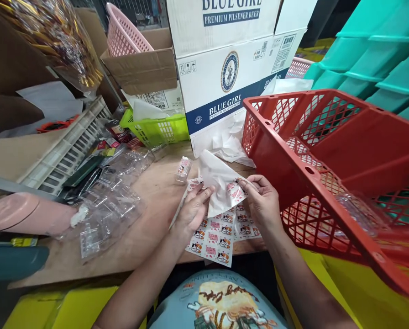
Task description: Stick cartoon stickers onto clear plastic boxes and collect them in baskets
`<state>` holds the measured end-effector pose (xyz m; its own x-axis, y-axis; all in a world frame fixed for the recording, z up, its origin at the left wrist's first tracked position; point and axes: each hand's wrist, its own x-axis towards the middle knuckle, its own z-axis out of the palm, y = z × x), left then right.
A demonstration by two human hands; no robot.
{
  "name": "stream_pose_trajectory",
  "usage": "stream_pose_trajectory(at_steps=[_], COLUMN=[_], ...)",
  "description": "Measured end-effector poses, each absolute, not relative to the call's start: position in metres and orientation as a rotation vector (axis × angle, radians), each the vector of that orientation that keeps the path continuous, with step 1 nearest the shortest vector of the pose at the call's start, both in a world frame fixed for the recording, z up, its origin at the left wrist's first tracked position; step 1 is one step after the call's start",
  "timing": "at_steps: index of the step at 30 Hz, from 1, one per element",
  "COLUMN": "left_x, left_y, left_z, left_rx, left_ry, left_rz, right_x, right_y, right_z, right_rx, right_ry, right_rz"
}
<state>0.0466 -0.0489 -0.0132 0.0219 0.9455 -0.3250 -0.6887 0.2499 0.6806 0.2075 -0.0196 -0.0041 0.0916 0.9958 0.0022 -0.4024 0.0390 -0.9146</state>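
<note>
Both hands are over the front of the wooden table. My right hand (263,195) pinches the edge of a curled sticker sheet (235,193), whose plain white back faces up while a corner shows printed stickers. On the left, the thumb and fingers of my left hand (196,208) close on the same sheet's lower left side. More sticker sheets (214,237) with cartoon cats and pink lettering lie flat beneath both hands. Just beyond my left hand stands a small transparent plastic box (183,170) with a cat sticker on top.
A red plastic crate (276,137) rises close at my right. White beer cartons (204,73) block the back. Transparent plastic packaging (112,205) and a pink cup (26,212) lie at left. Behind them sit a lime green basket (159,130) and crumpled white paper (227,144).
</note>
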Motion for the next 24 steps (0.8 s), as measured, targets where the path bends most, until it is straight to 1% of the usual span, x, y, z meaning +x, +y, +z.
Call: stream_pose_trajectory(at_steps=[3, 5, 6, 7, 8, 11, 13, 15, 19, 22, 24], left_x=[0.050, 0.051, 0.051, 0.051, 0.050, 0.050, 0.051, 0.052, 0.054, 0.056, 0.056], left_y=[-0.055, -0.058, -0.058, -0.059, -0.059, -0.059, -0.059, -0.061, -0.065, -0.069, -0.069], left_z=[-0.016, -0.016, -0.014, -0.013, -0.012, -0.010, -0.011, -0.013, -0.016, -0.015, -0.016], left_rx=[0.272, 0.238, 0.229, 0.230, 0.241, 0.308, 0.350, 0.376, 0.399, 0.390, 0.368], left_ry=[0.817, 0.830, 0.854, 0.880, 0.907, 0.980, 1.022, 1.042, 1.018, 0.987, 0.978], left_rz=[1.354, 1.343, 1.340, 1.342, 1.354, 1.417, 1.469, 1.500, 1.496, 1.502, 1.494], right_x=[0.210, 0.212, 0.213, 0.214, 0.213, 0.208, 0.200, 0.191, 0.181, 0.181, 0.186], right_y=[-0.025, -0.026, -0.027, -0.028, -0.029, -0.035, -0.040, -0.045, -0.046, -0.041, -0.035], right_z=[-0.007, -0.013, -0.016, -0.018, -0.019, -0.015, -0.010, -0.007, -0.012, -0.018, -0.022], right_rx=[-0.958, -1.019, -1.065, -1.119, -1.174, -1.200, -1.132, -1.094, -1.083, -1.075, -1.111], right_ry=[-0.837, -0.966, -1.066, -1.179, -1.293, -1.635, -1.870, -1.991, -1.893, -1.768, -1.637], right_rz=[1.300, 1.330, 1.285, 1.167, 0.973, 0.290, 0.109, 0.117, 0.252, 0.424, 0.622])
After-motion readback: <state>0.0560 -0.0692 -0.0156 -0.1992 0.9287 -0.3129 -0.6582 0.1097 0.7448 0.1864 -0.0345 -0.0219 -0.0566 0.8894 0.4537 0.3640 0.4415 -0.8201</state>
